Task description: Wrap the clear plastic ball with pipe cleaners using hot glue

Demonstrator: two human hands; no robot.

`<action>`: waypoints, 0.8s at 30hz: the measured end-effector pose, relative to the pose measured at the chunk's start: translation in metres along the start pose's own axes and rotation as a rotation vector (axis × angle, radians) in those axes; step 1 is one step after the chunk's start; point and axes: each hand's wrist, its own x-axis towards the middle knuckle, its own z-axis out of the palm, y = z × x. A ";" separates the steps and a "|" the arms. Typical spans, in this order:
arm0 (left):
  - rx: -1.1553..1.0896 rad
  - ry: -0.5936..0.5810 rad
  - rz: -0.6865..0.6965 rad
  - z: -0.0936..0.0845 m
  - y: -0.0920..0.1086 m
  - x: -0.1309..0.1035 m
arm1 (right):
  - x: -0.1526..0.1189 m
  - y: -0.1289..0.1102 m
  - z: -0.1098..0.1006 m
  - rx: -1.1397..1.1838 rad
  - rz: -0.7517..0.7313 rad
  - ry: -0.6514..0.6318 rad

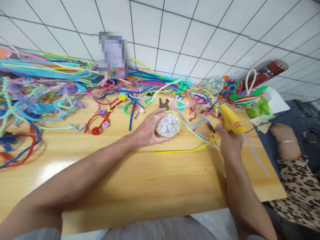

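My left hand [146, 131] is wrapped round the left side of a clear, sparkly ball [168, 125] over the middle of the table. A thin yellow strip curves along the ball's upper edge. Farther right, my right hand [230, 141] is beside a yellow glue gun [231, 120], its fingers closed at the tool's lower left. A clear glue stick [257, 156] trails from the gun's rear. Just left of my right hand are dark-tipped pliers [211, 127] and a yellow pipe cleaner [185, 151] lying on the wood.
Colourful pipe cleaners [50, 68] pile along the tiled wall. Another clear ball [214, 84] and a decorated red-and-blue ball [231, 87] stand at the back right. A person's arm with a bracelet [288, 142] is beyond the table's [140, 186] right edge.
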 end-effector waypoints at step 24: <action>0.215 -0.484 0.059 -0.005 0.071 0.157 | -0.028 -0.048 -0.028 0.545 -0.109 -0.251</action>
